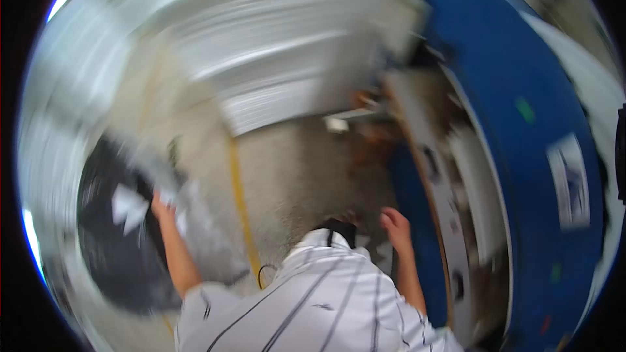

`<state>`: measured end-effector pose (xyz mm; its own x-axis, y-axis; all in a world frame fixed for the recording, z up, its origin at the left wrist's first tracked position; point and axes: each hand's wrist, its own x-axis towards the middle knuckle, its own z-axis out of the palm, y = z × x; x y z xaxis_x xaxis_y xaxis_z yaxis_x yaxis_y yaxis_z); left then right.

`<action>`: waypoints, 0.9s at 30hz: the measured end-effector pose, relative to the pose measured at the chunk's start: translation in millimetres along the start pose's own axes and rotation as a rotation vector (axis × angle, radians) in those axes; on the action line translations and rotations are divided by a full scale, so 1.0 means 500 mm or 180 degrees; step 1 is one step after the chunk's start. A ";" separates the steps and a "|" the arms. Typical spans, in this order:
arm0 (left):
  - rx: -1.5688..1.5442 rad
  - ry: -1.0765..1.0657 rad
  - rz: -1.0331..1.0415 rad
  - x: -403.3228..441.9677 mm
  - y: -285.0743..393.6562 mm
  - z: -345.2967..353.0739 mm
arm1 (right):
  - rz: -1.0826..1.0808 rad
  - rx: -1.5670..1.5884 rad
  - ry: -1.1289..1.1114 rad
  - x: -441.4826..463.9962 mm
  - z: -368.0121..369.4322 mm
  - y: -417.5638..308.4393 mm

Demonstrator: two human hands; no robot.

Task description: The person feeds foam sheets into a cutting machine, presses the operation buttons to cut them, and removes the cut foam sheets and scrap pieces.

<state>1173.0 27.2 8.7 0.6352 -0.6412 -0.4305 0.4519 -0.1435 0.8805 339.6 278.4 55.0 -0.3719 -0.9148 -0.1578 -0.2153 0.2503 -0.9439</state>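
Note:
My left hand (163,207) reaches out to the left, over a large dark bag or sheet (111,248) with cloudy, see-through plastic (205,234) along its right side. White pieces like paper or film (129,208) show just left of the fingers. Motion smears that hand, so I cannot make out whether it grips the plastic. My right hand (396,227) hangs beside the blue side of the workbench, apart from it. Its fingers are loosely bent and apart, with nothing visible in them.
A blue-topped workbench (482,58) with drawers and a shelf runs along the right, a printed sheet (569,182) on it. Large white wrapped stacks (274,45) stand ahead. A yellow line (238,182) crosses the concrete floor. An orange-brown stool-like object (372,146) is blurred near the bench.

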 end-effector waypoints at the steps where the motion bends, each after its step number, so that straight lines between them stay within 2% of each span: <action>1: -0.0234 -0.0224 0.0107 -0.098 -0.045 0.115 | 0.0051 -0.0181 0.0343 -0.027 -0.018 -0.020; 2: 0.0951 -0.1277 -0.0335 -0.067 -0.100 0.178 | -0.0034 -0.0441 0.0716 -0.052 -0.042 -0.034; 3: 0.0773 -0.0816 0.0444 -0.167 -0.240 0.336 | 0.0106 -0.0424 0.1180 -0.075 -0.060 -0.016; 4: 0.1350 -0.1331 -0.0262 -0.113 -0.380 0.395 | 0.0208 -0.0398 0.1596 -0.095 -0.091 0.009; 5: 0.2215 -0.1789 0.0023 -0.255 -0.448 0.537 | 0.0238 -0.0579 0.2234 -0.128 -0.132 0.036; 6: 0.2614 -0.2197 0.0109 -0.364 -0.536 0.663 | 0.0265 -0.0759 0.2781 -0.153 -0.155 0.056; 8: 0.2557 -0.3581 0.0552 -0.645 -0.624 0.880 | 0.0364 -0.1066 0.3648 -0.186 -0.218 0.068; 9: 0.2351 -0.4096 0.0712 -0.735 -0.678 0.984 | 0.0407 -0.1201 0.4020 -0.211 -0.260 0.067; 10: 0.2630 -0.4437 0.1452 -0.897 -0.651 1.062 | 0.0403 -0.1195 0.4258 -0.235 -0.297 0.079; 11: 0.2570 -0.4752 0.2273 -0.951 -0.706 1.153 | 0.0404 -0.1198 0.4487 -0.256 -0.330 0.090; 12: 0.2335 -0.4947 0.2951 -1.076 -0.687 1.203 | 0.0559 -0.1242 0.4672 -0.267 -0.361 0.099; 14: 0.2816 -0.5126 0.3363 -1.236 -0.707 1.310 | 0.0876 -0.1316 0.5046 -0.273 -0.416 0.119; 17: 0.3315 -0.4999 0.3598 -1.330 -0.862 1.445 | 0.1367 -0.2011 0.5349 -0.243 -0.479 0.176; 20: 0.3301 -0.5972 0.2566 -1.393 -0.892 1.475 | 0.1412 -0.1266 0.5153 -0.220 -0.516 0.208; 23: 0.3605 -0.6188 0.1898 -1.368 -0.943 1.485 | 0.1512 -0.0288 0.5286 -0.231 -0.522 0.278; 26: 0.3215 -0.6076 0.1816 -1.356 -0.945 1.462 | 0.1159 0.0477 0.5331 -0.242 -0.518 0.274; 27: 0.2926 -0.6125 0.1596 -1.353 -0.946 1.457 | 0.1112 0.0346 0.5364 -0.242 -0.519 0.267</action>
<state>73.2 -20.0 28.1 -0.9142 -0.4026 -0.0467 -0.2148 0.3835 0.8982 121.6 504.8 23.4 -0.8620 0.5051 0.0433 0.1063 0.2635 -0.9588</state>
